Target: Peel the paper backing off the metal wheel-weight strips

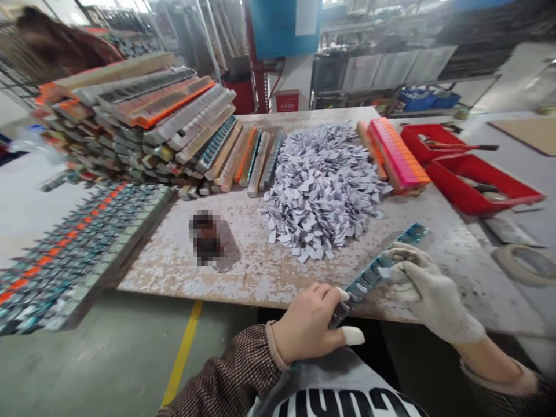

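Observation:
My left hand (310, 321), with white covers on its thumb and a fingertip, grips the near end of a narrow blue-green slotted strip (369, 275). The strip lies slantwise over the front edge of the table, its far end pointing up and right. In a white glove, my right hand (428, 289) pinches a small white paper piece (384, 271) at the strip's upper half. Whether the piece sits in a slot I cannot tell. Beyond the strip spreads a big heap of small white paper pieces (324, 191).
Stacked bars (143, 127) fill the back left, above a rack of toothed strips (78, 243). Pink and orange bars (397, 153) stand right of the heap, near two red trays (482, 182) and a tape roll (523, 263). A blurred person (65, 43) is at far left.

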A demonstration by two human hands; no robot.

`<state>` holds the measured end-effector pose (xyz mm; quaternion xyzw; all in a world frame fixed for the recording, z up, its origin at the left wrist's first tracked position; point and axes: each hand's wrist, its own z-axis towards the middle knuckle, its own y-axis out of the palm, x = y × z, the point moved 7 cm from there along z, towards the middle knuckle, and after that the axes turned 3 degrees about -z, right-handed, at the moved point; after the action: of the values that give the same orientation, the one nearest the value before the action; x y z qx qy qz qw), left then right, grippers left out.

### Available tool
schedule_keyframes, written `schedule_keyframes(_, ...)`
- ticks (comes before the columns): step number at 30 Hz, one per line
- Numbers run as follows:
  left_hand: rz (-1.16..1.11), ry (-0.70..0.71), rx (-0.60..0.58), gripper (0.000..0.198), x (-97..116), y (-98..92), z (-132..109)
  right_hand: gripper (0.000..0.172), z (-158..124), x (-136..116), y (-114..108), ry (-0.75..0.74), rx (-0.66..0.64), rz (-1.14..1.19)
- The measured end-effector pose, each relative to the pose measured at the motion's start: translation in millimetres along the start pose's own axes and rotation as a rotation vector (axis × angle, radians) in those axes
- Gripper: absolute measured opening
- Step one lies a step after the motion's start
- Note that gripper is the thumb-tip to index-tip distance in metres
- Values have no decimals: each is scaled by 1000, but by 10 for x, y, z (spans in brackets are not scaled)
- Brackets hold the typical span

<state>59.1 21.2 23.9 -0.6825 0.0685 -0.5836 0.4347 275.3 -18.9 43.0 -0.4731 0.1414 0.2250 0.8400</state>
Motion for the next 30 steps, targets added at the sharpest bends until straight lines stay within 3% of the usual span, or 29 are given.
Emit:
schedule_keyframes(4,-22,1,-34,51,-35,36,-41,11,-32,1,36,-51,17,-146)
schedule_keyframes(12,-86,-30,-56,46,-49,27,-12,10,-40,-207,253,-242,-77,-300)
schedule_keyframes(18,-135,-40,-32,36,-159,7,50,13,49,-175,389,-282,-192,-340)
schedule_keyframes(20,-34,-123,51,29,-302,-63,147,12,48,-157,399,-292,-203,-334)
schedule_keyframes(23,312,-250,205,27,-475,-228,358,12,5,-164,392,-310,-173,-313)
schedule_keyframes(25,469,-279,215,27,-517,-268,518,13,-49,-191,406,-318,-141,-296)
schedule_keyframes(30,529,-274,162,24,-552,-206,736,10,-206,-221,498,-296,-75,-223)
